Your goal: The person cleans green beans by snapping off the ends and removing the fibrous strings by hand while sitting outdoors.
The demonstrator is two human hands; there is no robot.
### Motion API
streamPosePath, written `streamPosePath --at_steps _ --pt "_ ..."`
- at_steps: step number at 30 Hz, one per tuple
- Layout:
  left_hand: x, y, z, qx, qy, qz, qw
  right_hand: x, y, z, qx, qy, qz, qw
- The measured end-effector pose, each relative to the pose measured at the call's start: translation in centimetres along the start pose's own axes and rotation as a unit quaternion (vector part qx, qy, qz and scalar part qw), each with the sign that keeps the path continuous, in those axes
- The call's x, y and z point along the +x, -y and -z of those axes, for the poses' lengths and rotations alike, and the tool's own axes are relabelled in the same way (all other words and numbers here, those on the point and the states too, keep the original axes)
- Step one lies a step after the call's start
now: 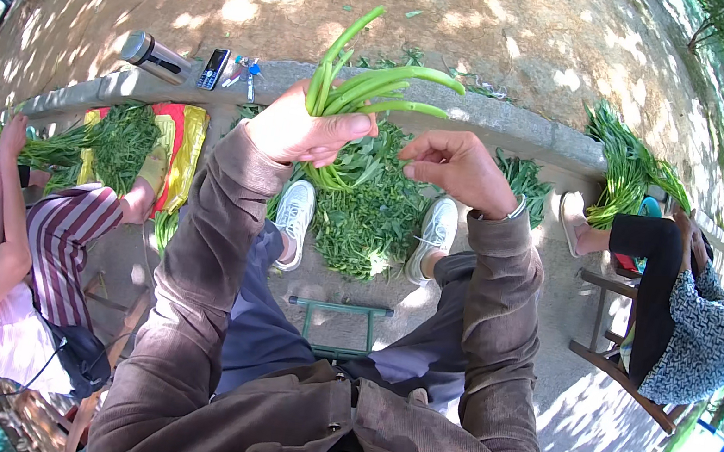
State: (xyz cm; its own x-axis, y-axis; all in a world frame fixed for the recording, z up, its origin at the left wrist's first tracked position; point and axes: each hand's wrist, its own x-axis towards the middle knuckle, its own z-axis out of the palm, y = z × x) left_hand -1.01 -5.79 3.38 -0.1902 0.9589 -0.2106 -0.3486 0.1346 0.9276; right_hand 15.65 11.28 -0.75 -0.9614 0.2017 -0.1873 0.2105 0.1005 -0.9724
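My left hand [314, 124] is closed round a bundle of green leafy-vegetable stems [383, 85], whose bare ends fan up and to the right. Leaves of the bundle seem to hang below the fist. To its right my right hand [458, 167] is raised with thumb and forefinger pinched near each other; a tiny green bit may be between them, too small to be sure. Beneath both hands a heap of loose green leaves [369, 227] covers the ground between my white shoes [296, 213].
A stone curb [511, 123] crosses ahead, bearing a steel flask [155, 57], a keypad phone [214, 68] and keys [249, 77]. Seated people are on both sides, with greens on a red and yellow sack [188, 144] at left and a bundle of greens [630, 171] at right.
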Motion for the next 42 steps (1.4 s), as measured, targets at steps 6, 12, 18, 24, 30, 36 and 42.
streamPosePath --at_steps 6,12,18,24,30,36,42 --pt "1.2 0.6 -0.1 -0.052 -0.051 -0.025 0.997 1.0 -1.7 -1.6 -0.181 0.046 0.047 0.981" --pt "2.5 0.8 0.8 -0.174 -0.112 -0.031 0.978 2.5 -1.3 -1.3 -0.065 -0.118 0.064 0.989" --pt "3.7 1.6 2.2 -0.222 -0.17 -0.077 0.957 3.0 1.2 -1.9 0.091 -0.236 0.097 0.963" --pt "4.3 1.2 1.7 -0.205 -0.195 -0.092 0.955 3.8 2.5 -3.6 0.137 -0.285 0.128 0.94" --pt "4.9 0.6 -1.9 0.003 -0.306 -0.124 0.944 5.3 2.8 -3.8 0.212 -0.273 0.109 0.932" --pt "4.8 1.1 -3.4 0.057 -0.24 -0.106 0.963 5.8 3.5 -3.4 0.317 -0.222 0.142 0.911" --pt "4.5 1.4 -2.5 0.023 -0.174 -0.146 0.974 5.4 3.2 -2.8 0.257 -0.253 0.135 0.923"
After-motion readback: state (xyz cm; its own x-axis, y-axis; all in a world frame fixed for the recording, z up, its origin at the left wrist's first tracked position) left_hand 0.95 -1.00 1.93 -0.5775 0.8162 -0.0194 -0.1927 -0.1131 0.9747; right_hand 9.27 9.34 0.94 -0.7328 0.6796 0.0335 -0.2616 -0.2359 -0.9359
